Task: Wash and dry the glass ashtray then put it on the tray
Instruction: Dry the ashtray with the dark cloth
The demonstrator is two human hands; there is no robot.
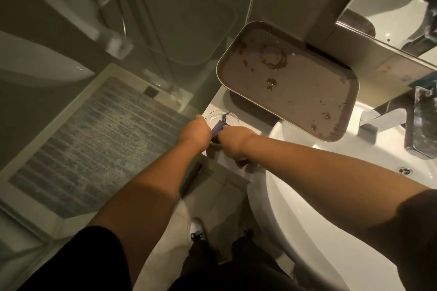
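Note:
The clear glass ashtray (230, 117) sits at the counter's left end, just left of the sink. My left hand (195, 131) grips its near left rim. My right hand (233, 143) is closed on a purple cloth (218, 127) that it presses into the ashtray's bowl. The tray (347, 111), grey-brown and stained with dark spots and a ring mark, lies tilted behind the ashtray, its right end over the sink's back edge. Both hands hide the ashtray's near half.
A white sink basin (307, 196) fills the right side, with a chrome tap (383, 118) at its back and a drain (405, 170). A mirror (390, 19) hangs above. A glass shower screen (142, 42) and a bath mat (89, 144) are to the left. My shoes (196, 231) stand below.

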